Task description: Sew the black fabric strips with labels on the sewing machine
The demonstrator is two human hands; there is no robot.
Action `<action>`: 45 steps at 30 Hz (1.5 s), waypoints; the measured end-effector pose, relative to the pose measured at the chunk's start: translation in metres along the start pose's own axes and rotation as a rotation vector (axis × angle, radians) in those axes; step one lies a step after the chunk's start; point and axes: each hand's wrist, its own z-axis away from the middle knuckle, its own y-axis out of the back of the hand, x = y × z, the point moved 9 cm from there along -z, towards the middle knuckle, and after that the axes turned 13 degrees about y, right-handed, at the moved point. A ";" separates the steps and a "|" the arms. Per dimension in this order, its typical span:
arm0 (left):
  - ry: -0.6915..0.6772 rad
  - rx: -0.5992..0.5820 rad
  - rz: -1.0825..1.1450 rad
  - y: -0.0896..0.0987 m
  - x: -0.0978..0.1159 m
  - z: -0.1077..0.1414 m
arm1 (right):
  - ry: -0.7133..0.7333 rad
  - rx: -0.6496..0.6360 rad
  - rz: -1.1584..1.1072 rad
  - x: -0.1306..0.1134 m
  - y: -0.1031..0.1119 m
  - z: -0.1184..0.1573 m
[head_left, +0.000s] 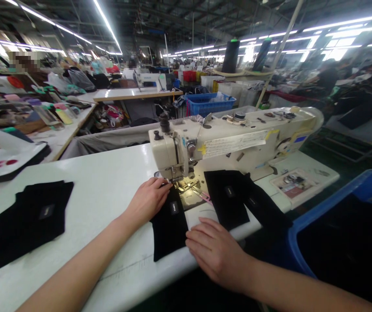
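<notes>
One labelled black cloth piece [170,232] at the needle of the sewing machine [221,128], just short of the front edge of the table [104,184], bare surface leftward. I note left hand [150,196] on it, right hand [217,253] at its side, fingers narrow (pinch: cannot tell). One blue bin [292,236], right, holding dark cloth [345,251].

Black cloth [169,234]: flat, lying lengthwise near to far on the surface [108,171]
Label [174,207]: small, pale-lettered, nearer the right edge
</notes>
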 end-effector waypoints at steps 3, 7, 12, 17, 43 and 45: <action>-0.007 0.008 -0.018 -0.001 -0.003 -0.002 | -0.007 -0.017 0.002 0.004 -0.002 -0.002; -0.015 0.015 -0.039 -0.003 -0.006 -0.006 | -0.008 -0.023 0.009 0.008 -0.003 -0.006; -0.020 0.022 -0.033 -0.003 -0.011 -0.011 | -0.019 -0.023 0.017 0.013 -0.002 -0.011; -0.016 0.026 -0.036 -0.003 -0.016 -0.016 | -0.016 -0.009 0.041 0.019 -0.002 -0.015; -0.151 0.072 0.209 0.025 0.058 0.072 | -0.037 -0.053 0.125 0.050 -0.010 -0.035; -0.153 0.071 0.221 0.025 0.055 0.068 | -0.043 -0.062 0.123 0.053 -0.011 -0.037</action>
